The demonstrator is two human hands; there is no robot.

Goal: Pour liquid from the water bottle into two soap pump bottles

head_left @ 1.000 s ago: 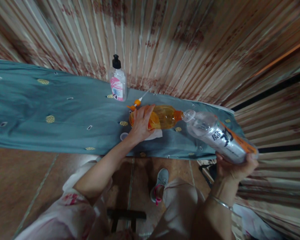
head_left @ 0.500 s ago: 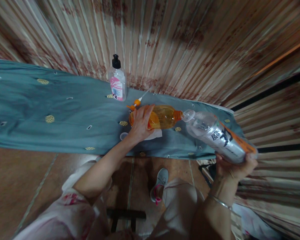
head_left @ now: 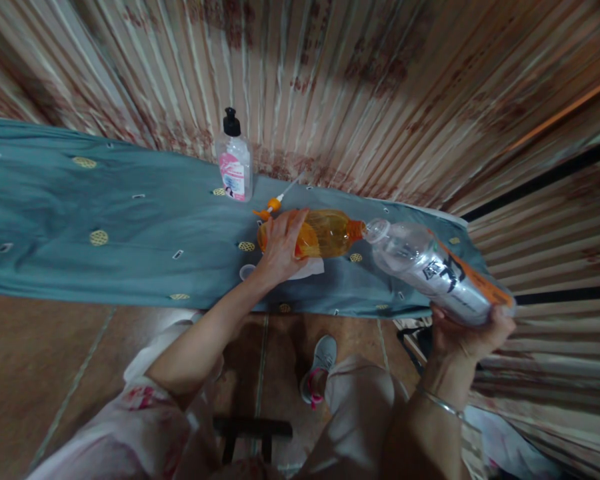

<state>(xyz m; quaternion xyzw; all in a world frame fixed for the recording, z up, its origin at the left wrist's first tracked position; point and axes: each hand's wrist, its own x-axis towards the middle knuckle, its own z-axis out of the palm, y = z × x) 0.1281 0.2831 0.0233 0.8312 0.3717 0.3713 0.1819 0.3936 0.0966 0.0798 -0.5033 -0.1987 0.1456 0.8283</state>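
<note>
My left hand [head_left: 283, 248] is wrapped round an amber see-through bottle [head_left: 330, 233], which is tilted with its open neck to the right. My right hand [head_left: 473, 330] grips the base end of a large clear bottle [head_left: 425, 267] with an orange and silver label. The mouths of the two bottles meet or nearly meet. An orange pump head [head_left: 273, 205] with a thin tube lies just behind my left hand. Near my left wrist is a small round clear cap [head_left: 247, 272]. Something white and flat [head_left: 311, 269] lies under the amber bottle.
A clear bottle with a pink label and black pump top [head_left: 236, 170] stands at the back of the narrow table with a green cloth [head_left: 140, 233]. Pleated curtains [head_left: 300, 87] hang behind and to the right. A dark stool [head_left: 253, 428] is below.
</note>
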